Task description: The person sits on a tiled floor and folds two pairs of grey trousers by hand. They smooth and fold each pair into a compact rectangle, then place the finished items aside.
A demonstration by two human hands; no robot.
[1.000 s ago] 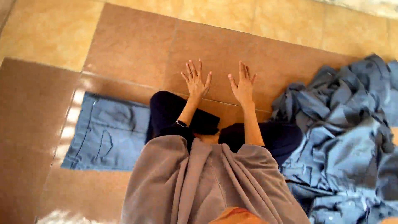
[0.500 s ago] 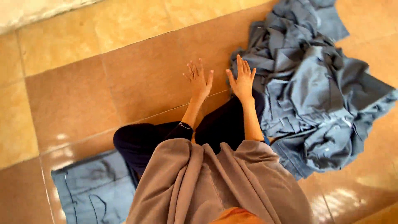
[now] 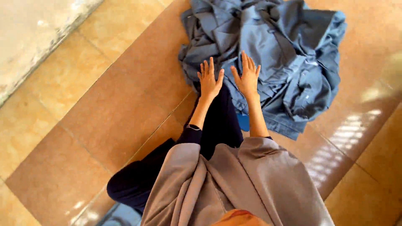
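Observation:
A heap of grey-blue garments (image 3: pixel 284 54) lies crumpled on the tiled floor in front of me. My left hand (image 3: pixel 209 79) is stretched out flat, fingers spread, over the near left edge of the heap. My right hand (image 3: pixel 246 75) is likewise flat with fingers apart, over the heap's near side. Neither hand grips any cloth. I cannot tell whether the palms touch the fabric. A dark navy cloth (image 3: pixel 217 121) runs from under my arms back toward my lap.
Brown and tan floor tiles (image 3: pixel 104 113) surround me. A pale stone kerb (image 3: pixel 33 33) runs along the upper left. My grey garment (image 3: pixel 234 184) fills the bottom of the view. A sliver of folded blue cloth (image 3: pixel 121 215) shows at the bottom edge.
My view has swung right, so the heap of garments now lies straight ahead. Both open hands have moved from bare floor onto the heap's near edge. The folded blue cloth has slid nearly out of view.

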